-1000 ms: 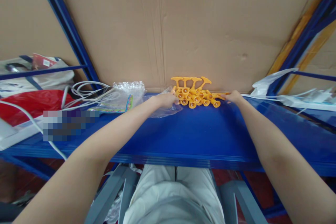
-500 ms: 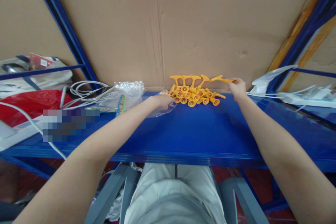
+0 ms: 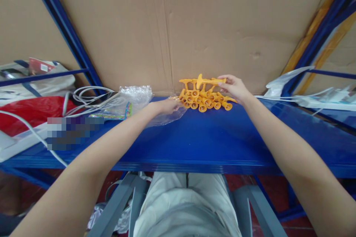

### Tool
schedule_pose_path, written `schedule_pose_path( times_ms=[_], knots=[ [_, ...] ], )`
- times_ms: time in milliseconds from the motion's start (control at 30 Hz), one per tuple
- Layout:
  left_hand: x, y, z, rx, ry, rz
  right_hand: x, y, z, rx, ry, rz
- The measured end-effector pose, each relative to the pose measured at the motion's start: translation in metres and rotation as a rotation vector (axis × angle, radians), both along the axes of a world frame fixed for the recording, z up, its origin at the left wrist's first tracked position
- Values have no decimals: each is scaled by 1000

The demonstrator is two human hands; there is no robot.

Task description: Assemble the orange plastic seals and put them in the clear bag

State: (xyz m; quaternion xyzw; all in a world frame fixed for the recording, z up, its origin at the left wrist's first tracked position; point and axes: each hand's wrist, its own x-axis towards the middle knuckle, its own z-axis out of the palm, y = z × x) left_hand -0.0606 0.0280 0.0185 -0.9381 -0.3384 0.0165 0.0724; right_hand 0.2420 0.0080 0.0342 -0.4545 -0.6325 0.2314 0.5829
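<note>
My right hand (image 3: pixel 233 88) pinches the cup-shaped end of a yellow plastic T-shaped piece (image 3: pixel 208 81). The piece lies level above the back of a pile, its crossbar pointing left. Beneath it, the pile of similar yellow pieces (image 3: pixel 205 102) rests on the blue tabletop, several round open ends facing me. At the pile's left edge, my left hand (image 3: pixel 169 106) has its fingers closed on a clear plastic bag (image 3: pixel 164 119), which spreads flat below the hand. Part of the bag and the left fingertips are hard to make out.
Another clear bag (image 3: pixel 136 94) with a colourful strip lies to the left, beside white cables (image 3: pixel 93 90) and a red bag (image 3: pixel 30 113). A cardboard wall (image 3: pixel 211 26) stands behind the blue table (image 3: pixel 194 144). White power strips (image 3: pixel 328 104) sit at right.
My right hand has moved left with the yellow piece, from the pile's right side to above its back. The left hand has shifted slightly left, and the bag under it spreads further left.
</note>
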Motion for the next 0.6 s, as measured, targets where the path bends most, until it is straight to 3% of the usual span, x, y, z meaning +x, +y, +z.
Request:
schedule_pose_path(
  times_ms=[233, 467, 600],
  knots=[
    [-16, -15, 21, 26, -74, -36, -32, -18, -1, -34, -230, 265],
    [-18, -27, 30, 77, -72, -59, -54, -24, -4, -84, -338, 340],
    [-12, -29, 29, 46, -61, -58, -54, -19, -6, -52, -333, 272]
  ],
)
